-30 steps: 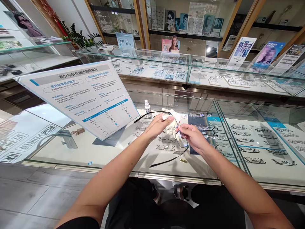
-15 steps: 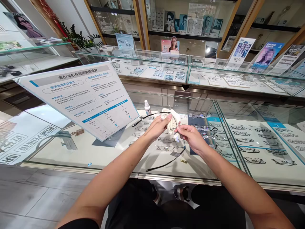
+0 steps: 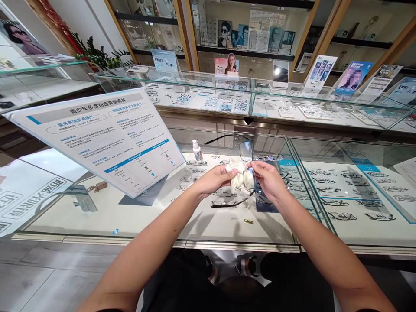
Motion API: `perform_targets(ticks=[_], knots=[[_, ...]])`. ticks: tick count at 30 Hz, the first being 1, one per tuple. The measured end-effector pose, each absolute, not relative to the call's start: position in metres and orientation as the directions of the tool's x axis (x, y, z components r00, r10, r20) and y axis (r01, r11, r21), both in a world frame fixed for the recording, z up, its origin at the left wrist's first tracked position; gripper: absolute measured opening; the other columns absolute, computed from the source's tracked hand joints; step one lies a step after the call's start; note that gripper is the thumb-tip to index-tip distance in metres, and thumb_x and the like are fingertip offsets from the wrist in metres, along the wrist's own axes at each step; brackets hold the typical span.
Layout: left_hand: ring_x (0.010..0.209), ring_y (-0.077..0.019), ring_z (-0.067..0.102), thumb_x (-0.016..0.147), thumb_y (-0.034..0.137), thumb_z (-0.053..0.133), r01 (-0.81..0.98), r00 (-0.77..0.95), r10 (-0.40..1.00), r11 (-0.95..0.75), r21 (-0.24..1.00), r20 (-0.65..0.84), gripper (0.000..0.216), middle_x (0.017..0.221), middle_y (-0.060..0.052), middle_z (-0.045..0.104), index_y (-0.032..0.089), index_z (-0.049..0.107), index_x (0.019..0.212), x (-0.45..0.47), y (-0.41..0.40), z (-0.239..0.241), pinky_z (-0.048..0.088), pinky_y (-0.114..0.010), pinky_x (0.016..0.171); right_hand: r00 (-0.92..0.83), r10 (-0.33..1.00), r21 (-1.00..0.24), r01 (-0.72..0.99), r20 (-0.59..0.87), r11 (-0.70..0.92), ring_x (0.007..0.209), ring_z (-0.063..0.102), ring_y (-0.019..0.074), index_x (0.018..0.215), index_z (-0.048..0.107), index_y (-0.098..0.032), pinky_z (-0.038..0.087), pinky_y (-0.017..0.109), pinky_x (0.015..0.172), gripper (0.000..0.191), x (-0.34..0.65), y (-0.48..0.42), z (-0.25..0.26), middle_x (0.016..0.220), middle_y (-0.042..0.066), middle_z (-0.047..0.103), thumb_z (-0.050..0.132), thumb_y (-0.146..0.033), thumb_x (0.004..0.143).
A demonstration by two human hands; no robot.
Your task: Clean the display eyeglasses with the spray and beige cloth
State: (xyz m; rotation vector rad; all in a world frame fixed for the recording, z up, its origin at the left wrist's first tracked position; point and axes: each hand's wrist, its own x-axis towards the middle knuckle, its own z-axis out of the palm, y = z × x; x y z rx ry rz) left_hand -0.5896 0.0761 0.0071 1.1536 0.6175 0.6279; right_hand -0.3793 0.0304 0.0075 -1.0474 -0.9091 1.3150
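Observation:
Above the glass counter, my right hand [image 3: 268, 178] pinches a pair of thin-framed eyeglasses [image 3: 246, 151] near the bridge. The frame is turned on its side, one lens above the other, with both dark temples pointing left. Bunched in my left hand [image 3: 216, 178] is a white cleaning cloth [image 3: 238, 175], held between thumb and fingers. The cloth lies against the lower lens or just behind it; whether it touches cannot be made out. The upper lens is uncovered.
A small white bottle [image 3: 196, 151] stands on the glass display counter [image 3: 208, 229] beyond my hands. To the left leans a large printed sign [image 3: 107, 138]. A gold-coloured piece [image 3: 248, 221] lies near the front edge. Rows of eyeglasses [image 3: 344, 202] fill the case at right.
The eyeglasses have turned and risen, so the upper lens now shows clear of the cloth. My left hand and the cloth have moved slightly down. The camera view has shifted a little.

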Motion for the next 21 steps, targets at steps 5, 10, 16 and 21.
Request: perform_targets(ticks=[5,10,16,21], knots=[[0.08,-0.0157,0.064,0.079,0.063,0.091,-0.123,0.724,0.68,0.299,0.946,-0.12,0.054,0.085,-0.005,0.072,0.013,0.074,0.091,-0.576,0.065,0.0,0.051,-0.029,0.082,0.049,0.997,-0.927,-0.374,-0.06,-0.038,0.074,0.06,0.0166,0.083,0.086,-0.024,0.048,0.031,0.07,0.042,-0.392,0.027,0.007,0.079,0.002,0.074,0.1,-0.059,0.063],[0.066,-0.01,0.051,0.077,0.065,0.091,-0.219,0.645,0.763,0.251,0.943,-0.053,0.057,0.074,0.001,0.062,0.014,0.067,0.086,-0.563,0.051,0.002,0.041,-0.024,0.065,0.068,0.997,-0.923,-0.384,-0.042,-0.013,0.073,0.062,0.0172,0.082,0.085,-0.023,0.049,0.031,0.071,0.042,-0.403,0.022,0.005,0.081,0.002,0.076,0.099,-0.059,0.065],[0.054,-0.0052,0.034,0.072,0.062,0.096,-0.207,0.572,0.819,0.195,0.959,-0.043,0.059,0.06,0.007,0.046,0.016,0.059,0.075,-0.56,0.045,0.007,0.026,-0.023,0.053,0.059,0.998,-0.925,-0.38,-0.034,-0.009,0.08,0.064,0.0192,0.087,0.085,-0.024,0.05,0.033,0.077,0.037,-0.404,0.019,0.005,0.086,0.003,0.077,0.095,-0.057,0.073],[0.061,-0.0078,0.046,0.066,0.051,0.102,-0.209,0.641,0.766,0.233,0.95,-0.046,0.056,0.069,0.004,0.059,0.014,0.07,0.093,-0.562,0.048,0.006,0.035,-0.024,0.06,0.059,0.997,-0.924,-0.382,-0.048,-0.022,0.078,0.062,0.0188,0.085,0.084,-0.025,0.049,0.032,0.073,0.038,-0.401,0.018,0.007,0.084,0.002,0.075,0.095,-0.059,0.072]])
